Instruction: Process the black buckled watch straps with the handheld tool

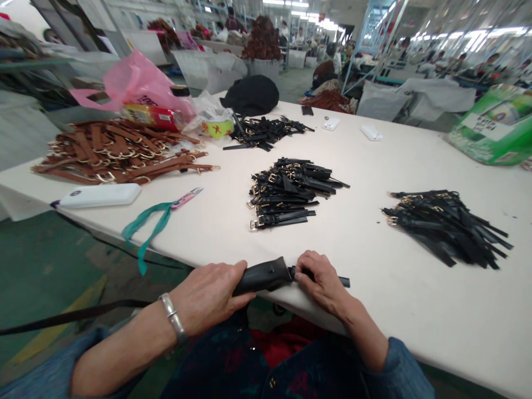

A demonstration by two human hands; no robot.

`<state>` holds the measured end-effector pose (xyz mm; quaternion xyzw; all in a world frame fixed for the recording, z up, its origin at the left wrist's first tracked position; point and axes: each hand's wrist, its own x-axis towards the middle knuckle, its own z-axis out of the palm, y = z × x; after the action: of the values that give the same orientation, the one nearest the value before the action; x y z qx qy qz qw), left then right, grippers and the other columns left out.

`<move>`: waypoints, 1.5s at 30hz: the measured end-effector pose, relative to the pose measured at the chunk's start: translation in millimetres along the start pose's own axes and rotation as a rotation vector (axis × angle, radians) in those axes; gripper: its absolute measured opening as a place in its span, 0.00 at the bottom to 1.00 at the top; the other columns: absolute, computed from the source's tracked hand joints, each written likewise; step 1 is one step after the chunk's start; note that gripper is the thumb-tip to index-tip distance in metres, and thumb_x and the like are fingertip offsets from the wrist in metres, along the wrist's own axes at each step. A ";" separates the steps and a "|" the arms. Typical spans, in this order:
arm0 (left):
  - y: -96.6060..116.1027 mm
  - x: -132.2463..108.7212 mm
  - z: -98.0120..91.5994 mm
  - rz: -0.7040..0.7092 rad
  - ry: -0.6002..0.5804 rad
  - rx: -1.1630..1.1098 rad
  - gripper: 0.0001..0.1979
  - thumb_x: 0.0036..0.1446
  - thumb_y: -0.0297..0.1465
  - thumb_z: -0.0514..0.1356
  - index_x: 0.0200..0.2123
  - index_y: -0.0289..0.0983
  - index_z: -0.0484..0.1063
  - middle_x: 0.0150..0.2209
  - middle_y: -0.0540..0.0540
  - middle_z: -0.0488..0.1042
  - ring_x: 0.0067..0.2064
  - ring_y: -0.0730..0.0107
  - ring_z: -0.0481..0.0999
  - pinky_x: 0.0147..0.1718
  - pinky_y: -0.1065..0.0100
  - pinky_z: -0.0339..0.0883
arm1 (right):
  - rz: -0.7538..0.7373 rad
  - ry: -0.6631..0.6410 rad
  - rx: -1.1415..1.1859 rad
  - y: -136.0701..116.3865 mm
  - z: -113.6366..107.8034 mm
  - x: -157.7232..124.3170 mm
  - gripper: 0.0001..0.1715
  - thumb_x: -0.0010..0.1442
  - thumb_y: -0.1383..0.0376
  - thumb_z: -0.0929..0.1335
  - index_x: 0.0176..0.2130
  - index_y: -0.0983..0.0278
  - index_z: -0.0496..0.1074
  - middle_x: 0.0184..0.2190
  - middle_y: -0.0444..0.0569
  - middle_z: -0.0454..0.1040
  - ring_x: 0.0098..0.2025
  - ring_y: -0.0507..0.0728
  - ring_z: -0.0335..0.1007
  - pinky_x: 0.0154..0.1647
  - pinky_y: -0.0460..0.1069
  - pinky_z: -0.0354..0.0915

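Note:
My left hand (210, 293) is wrapped round a thick black handheld piece (264, 275) with a wide, squared end; its exact kind I cannot make out. That end points right, close to the fingers of my right hand (322, 281). Closed in a pinch, the right hand grips a short black strap (344, 282), whose tail sticks out past the hand over the table's front edge. Just beyond both hands lies a pile of black buckle straps (286, 188) with gold-coloured buckles. Another pile of black straps (449, 224) is on the right.
Pink thread snips (187, 198) with a teal ribbon lie at left by a white power bank-like block (100, 195). Brown straps (112, 149), a pink bag (137, 83), more black straps (266, 132) and a black cap (251, 95) are farther back. A green bag (494, 130) stands right.

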<state>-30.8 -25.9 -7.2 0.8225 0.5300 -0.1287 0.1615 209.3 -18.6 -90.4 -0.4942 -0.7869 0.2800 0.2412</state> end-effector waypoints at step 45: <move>-6.7 19.1 -18.4 0.048 -0.057 0.078 0.18 0.53 0.46 0.50 0.38 0.40 0.66 0.32 0.43 0.74 0.35 0.58 0.74 0.31 0.64 0.63 | -0.067 0.121 0.115 13.7 6.4 -6.5 0.12 0.49 0.69 0.69 0.37 0.60 0.74 0.40 0.50 0.68 0.43 0.56 0.65 0.43 0.52 0.64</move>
<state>-28.4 -0.1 1.4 0.8366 0.5000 -0.1687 0.1473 216.5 -21.0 -105.0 -0.4691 -0.7696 0.2860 0.3253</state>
